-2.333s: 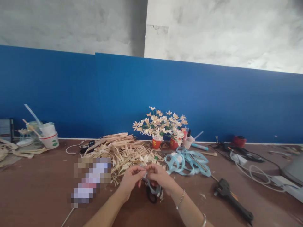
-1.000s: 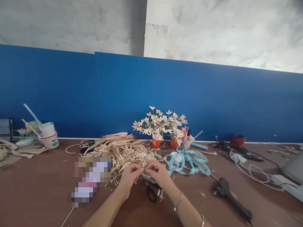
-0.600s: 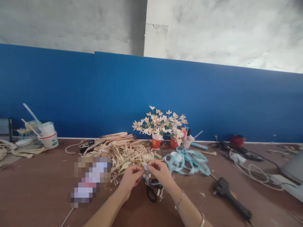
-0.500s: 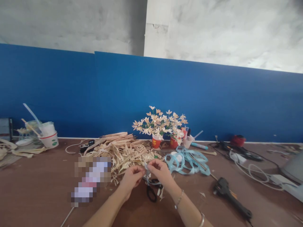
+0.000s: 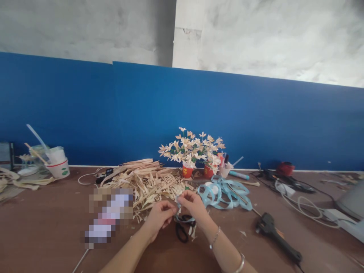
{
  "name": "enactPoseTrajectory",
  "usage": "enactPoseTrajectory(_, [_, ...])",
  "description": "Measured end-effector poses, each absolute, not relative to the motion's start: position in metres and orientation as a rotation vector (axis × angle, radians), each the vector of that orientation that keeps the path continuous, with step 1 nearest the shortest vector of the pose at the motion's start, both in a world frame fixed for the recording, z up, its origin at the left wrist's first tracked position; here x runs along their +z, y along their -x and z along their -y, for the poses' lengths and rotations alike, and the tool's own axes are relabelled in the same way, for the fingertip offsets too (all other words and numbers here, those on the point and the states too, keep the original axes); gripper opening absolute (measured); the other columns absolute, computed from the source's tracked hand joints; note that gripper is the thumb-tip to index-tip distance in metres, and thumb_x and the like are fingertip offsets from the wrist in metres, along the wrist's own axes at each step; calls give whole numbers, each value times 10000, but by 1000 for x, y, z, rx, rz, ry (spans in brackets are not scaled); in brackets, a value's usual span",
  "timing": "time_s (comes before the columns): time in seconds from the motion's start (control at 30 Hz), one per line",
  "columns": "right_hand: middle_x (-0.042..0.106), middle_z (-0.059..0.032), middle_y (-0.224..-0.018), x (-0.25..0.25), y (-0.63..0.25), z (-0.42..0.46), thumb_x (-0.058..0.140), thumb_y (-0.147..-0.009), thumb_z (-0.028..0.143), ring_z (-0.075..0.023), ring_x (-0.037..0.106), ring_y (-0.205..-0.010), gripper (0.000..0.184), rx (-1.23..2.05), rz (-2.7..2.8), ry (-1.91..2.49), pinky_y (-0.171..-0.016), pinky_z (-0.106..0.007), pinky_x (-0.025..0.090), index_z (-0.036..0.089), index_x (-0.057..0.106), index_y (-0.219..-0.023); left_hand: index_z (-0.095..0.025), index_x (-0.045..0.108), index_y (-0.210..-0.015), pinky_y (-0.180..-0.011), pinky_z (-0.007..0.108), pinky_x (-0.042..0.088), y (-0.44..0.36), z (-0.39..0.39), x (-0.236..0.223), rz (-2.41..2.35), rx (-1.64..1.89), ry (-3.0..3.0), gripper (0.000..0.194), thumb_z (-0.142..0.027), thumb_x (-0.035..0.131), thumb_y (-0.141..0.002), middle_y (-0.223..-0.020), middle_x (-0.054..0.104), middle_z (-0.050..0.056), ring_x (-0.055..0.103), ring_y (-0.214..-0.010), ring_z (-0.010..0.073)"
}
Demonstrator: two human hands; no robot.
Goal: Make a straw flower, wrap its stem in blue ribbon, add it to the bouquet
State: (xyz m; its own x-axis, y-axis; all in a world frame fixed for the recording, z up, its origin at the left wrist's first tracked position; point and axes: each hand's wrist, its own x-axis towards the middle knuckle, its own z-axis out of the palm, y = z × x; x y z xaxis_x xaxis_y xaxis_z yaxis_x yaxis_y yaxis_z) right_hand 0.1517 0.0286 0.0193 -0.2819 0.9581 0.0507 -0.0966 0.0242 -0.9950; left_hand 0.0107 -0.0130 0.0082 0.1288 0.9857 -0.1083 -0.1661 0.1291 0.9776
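Between the hands, pale ribbon (image 5: pixel 179 218) runs nearward, curving right; right hand (image 5: pixel 194 206) pinches its far part, left hand (image 5: pixel 159 218) has fingertips together.

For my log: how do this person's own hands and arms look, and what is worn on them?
The left hand and right hand are bare, without gloves. No sleeves show on either forearm. The right wrist wears a silvery chain bracelet, with a smooth silvery bangle farther up. No jewellery is visible on the left wrist.

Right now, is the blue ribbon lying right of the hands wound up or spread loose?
Spread loose: the blue ribbon lies on the table in open, crossing loops.
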Motion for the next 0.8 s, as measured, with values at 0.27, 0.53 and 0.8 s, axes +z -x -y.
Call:
enactPoseTrajectory(0.27, [476, 71, -512, 20, -152, -29, 706, -588, 410, -46, 367, -421, 329, 1447, 1359, 957, -399, -173, 269, 173, 481, -627, -131, 524, -654, -336, 154, 313, -10, 12, 8, -1002, 1097, -1106, 227, -316, 654, -645, -599, 635, 20, 518, -423, 75])
enactPoseTrajectory(0.53, [489, 70, -507, 17, -153, -28, 674, -621, 420, -70, 389, -415, 315, 1310, 1381, 1030, -410, -188, 306, 193, 505, -761, -125, 542, -663, -344, 153, 328, -10, 9, 6, -1005, 1143, -1062, 232, -326, 658, -647, -605, 642, 25, 540, -440, 81])
enactPoseTrajectory(0.8, [586, -61, -805, 24, -150, -22, 611, -686, 350, -185, 542, -751, 205, 780, 1522, 1053, -633, -278, 434, 178, 630, -576, -130, 531, -648, -336, 159, 326, -10, 8, 6, -1061, 1222, -1016, 254, -341, 668, -608, -608, 648, 34, 547, -438, 94])
